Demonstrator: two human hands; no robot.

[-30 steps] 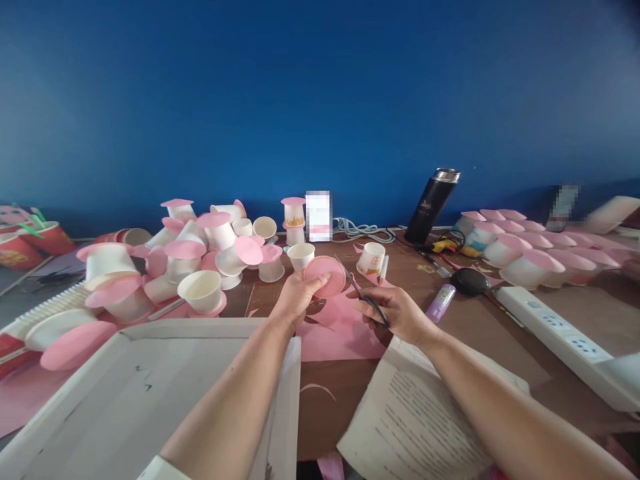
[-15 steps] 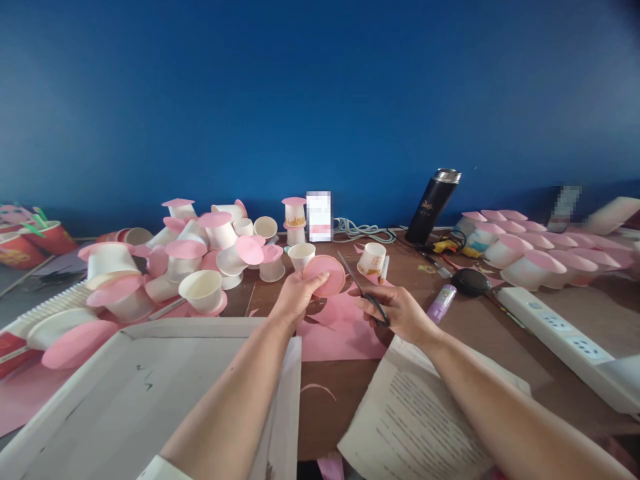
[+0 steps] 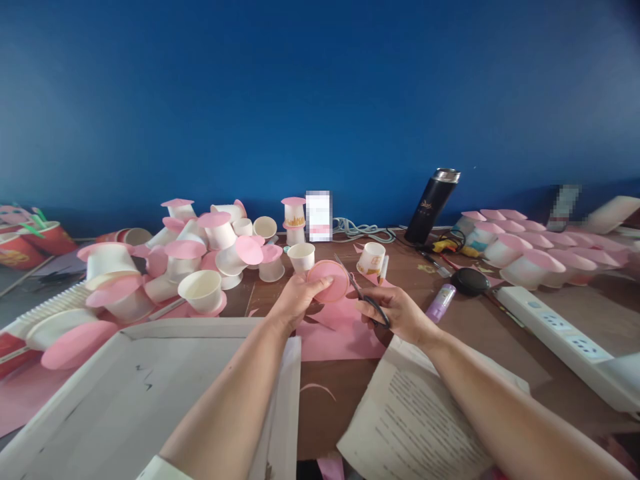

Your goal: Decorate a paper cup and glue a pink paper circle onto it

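Note:
My left hand (image 3: 301, 295) pinches a round pink paper disc (image 3: 334, 277), thumb on its face. In my right hand (image 3: 397, 310) is a pair of scissors (image 3: 375, 307) with black handles, the blades at the disc's right edge. A thin pink strip curls beside the blades. Under both hands lies a sheet of pink paper (image 3: 345, 340) with cut scraps. Just behind the disc stands a white paper cup (image 3: 301, 256), and a printed paper cup (image 3: 373, 257) is upside down to the right.
Many paper cups with pink discs (image 3: 185, 257) crowd the left, more (image 3: 533, 257) the right. A white box lid (image 3: 165, 400) fills the front left. Around the right are a printed sheet (image 3: 415, 413), a power strip (image 3: 560, 333), a purple glue stick (image 3: 441, 303) and a black thermos (image 3: 431, 210).
The pink disc has shifted slightly right and down, turning in my left hand. The scissor blades now meet its right edge, and a thin strip stands out there.

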